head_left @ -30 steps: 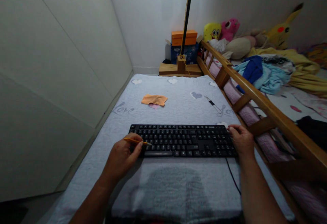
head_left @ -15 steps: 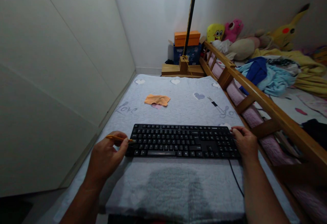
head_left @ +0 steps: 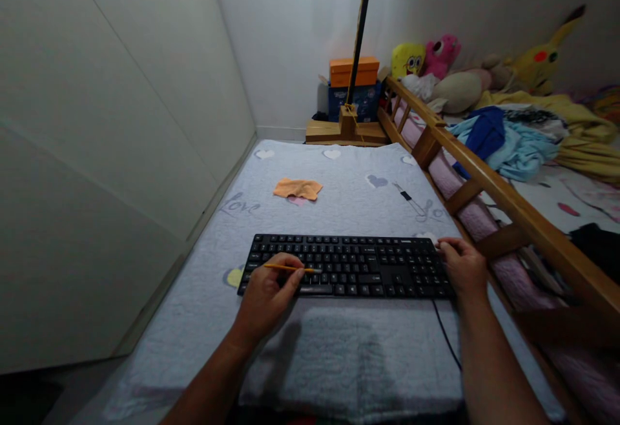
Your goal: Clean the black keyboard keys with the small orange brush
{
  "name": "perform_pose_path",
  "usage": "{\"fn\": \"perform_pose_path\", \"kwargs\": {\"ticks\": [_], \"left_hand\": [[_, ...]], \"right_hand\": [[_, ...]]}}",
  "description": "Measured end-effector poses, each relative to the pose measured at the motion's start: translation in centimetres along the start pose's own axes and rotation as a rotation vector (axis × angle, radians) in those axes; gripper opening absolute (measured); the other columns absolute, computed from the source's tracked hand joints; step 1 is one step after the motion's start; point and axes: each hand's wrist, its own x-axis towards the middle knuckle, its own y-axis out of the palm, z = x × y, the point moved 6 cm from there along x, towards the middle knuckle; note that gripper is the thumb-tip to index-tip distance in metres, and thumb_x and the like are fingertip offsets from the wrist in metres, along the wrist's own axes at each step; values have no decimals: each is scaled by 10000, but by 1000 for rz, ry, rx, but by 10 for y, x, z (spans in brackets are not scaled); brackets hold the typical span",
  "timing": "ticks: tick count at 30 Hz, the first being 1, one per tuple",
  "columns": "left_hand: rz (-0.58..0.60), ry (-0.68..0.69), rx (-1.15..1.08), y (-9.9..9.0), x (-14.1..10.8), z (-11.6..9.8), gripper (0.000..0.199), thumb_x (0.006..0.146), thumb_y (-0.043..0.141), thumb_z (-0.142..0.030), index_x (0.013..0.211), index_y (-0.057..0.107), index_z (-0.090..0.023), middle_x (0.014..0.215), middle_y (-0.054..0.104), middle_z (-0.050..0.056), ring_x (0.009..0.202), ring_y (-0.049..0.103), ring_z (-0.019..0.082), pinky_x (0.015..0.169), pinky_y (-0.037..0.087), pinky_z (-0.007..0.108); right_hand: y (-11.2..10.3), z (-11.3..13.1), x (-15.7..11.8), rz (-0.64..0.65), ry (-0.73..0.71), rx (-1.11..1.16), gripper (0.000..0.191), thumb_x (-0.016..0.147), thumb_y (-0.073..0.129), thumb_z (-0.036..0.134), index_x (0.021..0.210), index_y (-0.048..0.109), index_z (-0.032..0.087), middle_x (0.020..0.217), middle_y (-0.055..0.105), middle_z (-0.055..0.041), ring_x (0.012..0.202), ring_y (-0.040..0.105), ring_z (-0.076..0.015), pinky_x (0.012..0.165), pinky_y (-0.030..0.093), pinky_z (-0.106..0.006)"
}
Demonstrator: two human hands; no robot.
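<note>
A black keyboard (head_left: 358, 267) lies flat on the cloth-covered surface, its long side facing me. My left hand (head_left: 271, 286) hovers over the keyboard's left part, pinching a thin brush (head_left: 290, 269) with an orange handle. The brush's greyish tip points right, over the letter keys; whether it touches them I cannot tell. At the keyboard's right end, my right hand (head_left: 462, 267) has its fingers closed on the upper right edge. A black cable (head_left: 446, 338) runs from under the keyboard toward me.
Beyond the keyboard lie an orange cloth (head_left: 297, 188) and a thin tool with a black band (head_left: 405, 196). A wooden bed rail (head_left: 513, 208) runs along the right, a white cabinet (head_left: 106, 154) along the left. Boxes (head_left: 354, 72) and a black pole (head_left: 360, 34) stand behind.
My left hand has moved right with the brush, from the keyboard's left edge to over its letter keys. My right hand and the keyboard have stayed in place.
</note>
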Motion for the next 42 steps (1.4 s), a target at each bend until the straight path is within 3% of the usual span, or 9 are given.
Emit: {"fn": "perform_pose_path", "kwargs": {"ticks": [7,16,25,32,37,42], "left_hand": [[-35,-13,106,-20,1,3,186,890,588,-356,823,691,-216,763,732,19,718,700,192,677,531,290],[-138,-39,268,-61,-4,19,245,868,586,-433,782,684,-226,729,728,8,638,671,184,625,511,276],[-155,-109,363,-87,-9,37,269,882,580,-465,788,678,-233,715,736,8,631,672,182,578,488,251],[-212,-104,474,-107,-11,33,237,832,571,-445,768,676,-242,712,745,19,560,652,186,586,499,278],[-245,-70,460,-106,-12,22,214,843,579,-426,772,669,-244,736,740,13,554,636,171,577,494,267],[-164,-79,399,-93,-9,23,266,880,573,-466,794,680,-238,757,752,15,628,684,185,554,473,261]], "right_hand": [[0,0,-1,3,-9,14,269,658,675,437,772,729,198,703,736,-48,661,692,-243,661,517,-354],[1,-2,-1,-1,-4,18,293,651,683,437,794,736,187,733,751,-64,648,683,-236,622,509,-340],[-2,5,-1,-20,-61,-24,263,654,672,424,764,741,194,715,762,-71,620,676,-232,603,509,-334],[-1,3,-1,5,-49,-10,256,658,669,416,770,737,196,720,760,-66,647,694,-243,619,513,-341],[0,0,0,0,-16,-4,287,655,666,438,788,740,195,740,754,-63,682,699,-252,677,519,-362],[0,1,-1,2,-7,1,285,655,666,440,790,738,200,761,755,-63,705,699,-252,709,524,-368]]}}
